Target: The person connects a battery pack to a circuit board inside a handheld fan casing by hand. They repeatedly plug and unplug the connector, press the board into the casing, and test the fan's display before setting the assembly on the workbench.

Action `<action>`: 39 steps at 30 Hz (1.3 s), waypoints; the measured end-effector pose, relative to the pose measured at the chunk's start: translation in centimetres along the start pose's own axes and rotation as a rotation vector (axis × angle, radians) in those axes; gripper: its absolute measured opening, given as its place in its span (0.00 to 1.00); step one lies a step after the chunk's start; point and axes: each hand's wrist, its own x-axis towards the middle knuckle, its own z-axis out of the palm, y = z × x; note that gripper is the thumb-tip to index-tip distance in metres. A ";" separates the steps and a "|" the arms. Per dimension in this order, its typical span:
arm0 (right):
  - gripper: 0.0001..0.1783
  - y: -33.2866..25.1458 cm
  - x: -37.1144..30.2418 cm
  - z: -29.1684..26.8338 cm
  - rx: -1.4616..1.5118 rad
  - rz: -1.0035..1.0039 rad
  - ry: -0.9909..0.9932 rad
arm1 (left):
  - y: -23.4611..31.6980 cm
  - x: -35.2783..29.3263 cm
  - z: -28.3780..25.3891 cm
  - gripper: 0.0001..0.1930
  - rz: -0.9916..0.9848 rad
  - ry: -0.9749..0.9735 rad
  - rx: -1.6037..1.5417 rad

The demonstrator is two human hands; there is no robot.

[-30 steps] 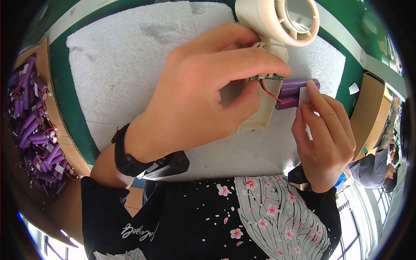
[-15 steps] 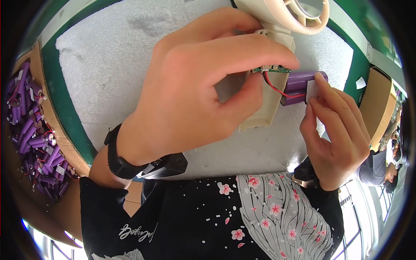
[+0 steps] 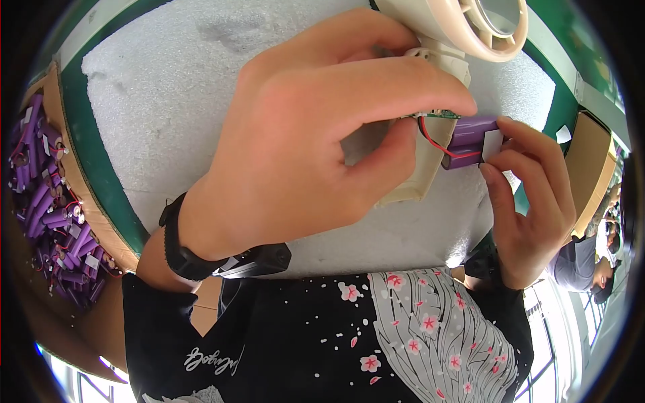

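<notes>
My left hand [image 3: 302, 127] reaches across the middle, its thumb and forefinger pinching the edge of a small green circuit board [image 3: 442, 114]. The other fingers curl behind a cream plastic fan body, whose handle shell [image 3: 422, 176] shows below the board. A red and a black wire [image 3: 428, 138] run from the board to a purple battery pack [image 3: 465, 132] of two cylindrical cells. My right hand [image 3: 534, 195] grips the pack's right end with thumb and fingertips, beside a white square pad [image 3: 492, 143]. Part of the board is hidden behind the left fingers.
The round fan head [image 3: 480, 30] rises at the top. White foam sheet [image 3: 154, 101] covers the green table. At the left is a cardboard box [image 3: 94, 181] with several purple battery packs [image 3: 50, 208]; another box [image 3: 588, 171] stands right. A person [image 3: 584, 262] sits at far right.
Both hands have shifted slightly to the right, with the fan body, board and battery pack. The fingers of my right hand have spread a little around the pack's end.
</notes>
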 end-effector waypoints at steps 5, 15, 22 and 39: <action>0.09 0.8 0.6 0.4 0.056 -0.054 -0.025 | -0.5 -0.4 0.3 0.20 0.002 0.041 0.003; 0.14 9.1 -2.1 -4.9 1.097 0.091 0.871 | -1.2 -0.8 1.1 0.20 -0.027 0.094 -0.125; 0.22 1.4 1.2 0.9 0.421 -0.133 0.110 | -1.2 -1.0 1.1 0.20 -0.077 0.086 -0.189; 0.38 1.2 -0.2 1.2 1.452 0.345 -0.431 | -1.1 -0.4 0.1 0.21 0.001 0.092 0.005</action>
